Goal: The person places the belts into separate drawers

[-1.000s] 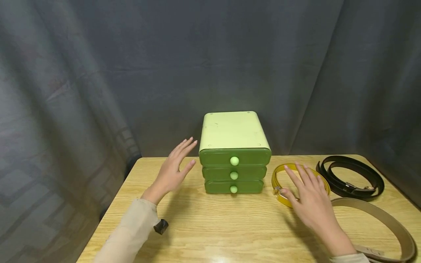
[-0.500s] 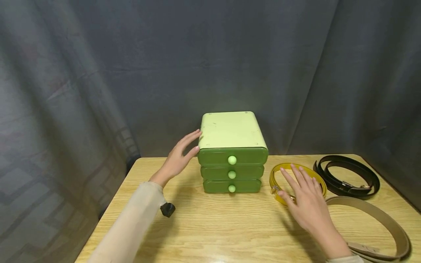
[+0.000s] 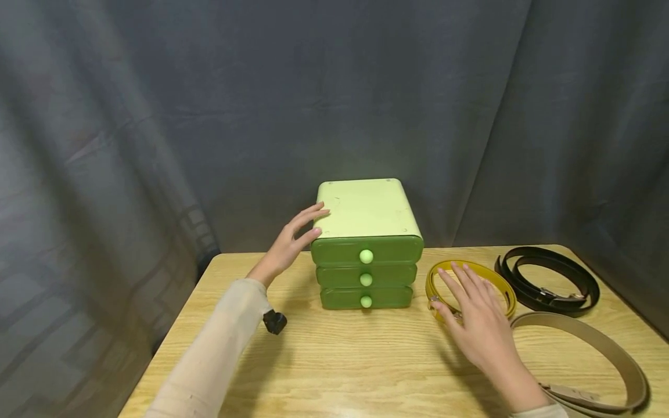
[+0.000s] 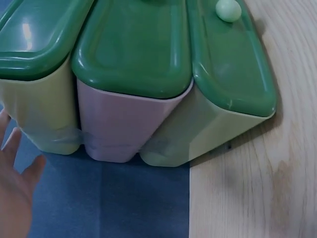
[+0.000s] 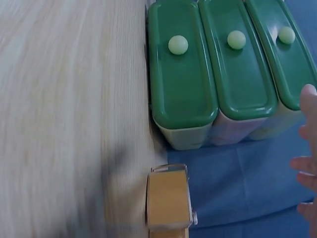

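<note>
A small chest with a pale green top (image 3: 366, 209) and three stacked dark green drawers with round knobs stands near the back of the table. At its upper left edge is my left hand (image 3: 284, 248), fingers spread and fingertips overlapping the top's edge; whether they touch it I cannot tell. Over a coiled yellow belt (image 3: 431, 280) with a metal buckle, my right hand (image 3: 483, 325) hovers palm down, its straight fingers hiding part of the coil. The right wrist view shows that belt's buckle end (image 5: 168, 198) in front of the drawers.
A coiled black belt (image 3: 514, 284) lies at the back right of the wooden table (image 3: 334, 360). Nearer the front right is a looped brown belt (image 3: 590, 330). A dark grey curtain (image 3: 261, 116) hangs behind the table and along the left side.
My left hand has moved up and right, from beside the chest to its upper left edge. The right hand has stayed above the yellow belt. The head view has shifted slightly.
</note>
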Available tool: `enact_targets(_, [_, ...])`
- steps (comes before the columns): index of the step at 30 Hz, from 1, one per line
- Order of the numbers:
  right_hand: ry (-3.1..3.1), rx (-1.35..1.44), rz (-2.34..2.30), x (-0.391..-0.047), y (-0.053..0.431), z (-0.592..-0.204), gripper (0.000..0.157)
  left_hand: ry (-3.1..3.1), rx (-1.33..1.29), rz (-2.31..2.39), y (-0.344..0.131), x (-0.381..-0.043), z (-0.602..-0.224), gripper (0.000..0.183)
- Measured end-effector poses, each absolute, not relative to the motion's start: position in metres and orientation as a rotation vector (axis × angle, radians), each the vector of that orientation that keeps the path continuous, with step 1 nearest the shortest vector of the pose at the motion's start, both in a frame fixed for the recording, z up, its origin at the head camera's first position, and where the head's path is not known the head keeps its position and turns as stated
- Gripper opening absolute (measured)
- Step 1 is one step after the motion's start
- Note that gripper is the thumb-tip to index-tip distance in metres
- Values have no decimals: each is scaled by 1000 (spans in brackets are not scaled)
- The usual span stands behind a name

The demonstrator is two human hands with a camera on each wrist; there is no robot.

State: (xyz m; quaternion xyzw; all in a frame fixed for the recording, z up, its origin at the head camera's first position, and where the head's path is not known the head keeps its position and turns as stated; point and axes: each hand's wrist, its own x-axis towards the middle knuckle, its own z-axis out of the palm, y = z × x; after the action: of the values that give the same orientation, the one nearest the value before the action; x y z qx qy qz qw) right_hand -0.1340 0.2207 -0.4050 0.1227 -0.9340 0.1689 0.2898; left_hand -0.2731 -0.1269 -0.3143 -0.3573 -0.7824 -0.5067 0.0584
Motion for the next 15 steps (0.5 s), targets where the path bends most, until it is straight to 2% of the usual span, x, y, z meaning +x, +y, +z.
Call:
enact_targets(5, [-2328,406,471,-136,211,-400,54,-2403,-1100,-1574,-125,-262,-307,43])
enact_targets(10, [-2185,476,507,-143,197,-393,63,-2437,-1116,-1599,-125,-264,-304,44])
enact_targets(15, [-2135,502,591,-153,181,-386,48,-2453,-1106,-1608,-126,-280,-311,43])
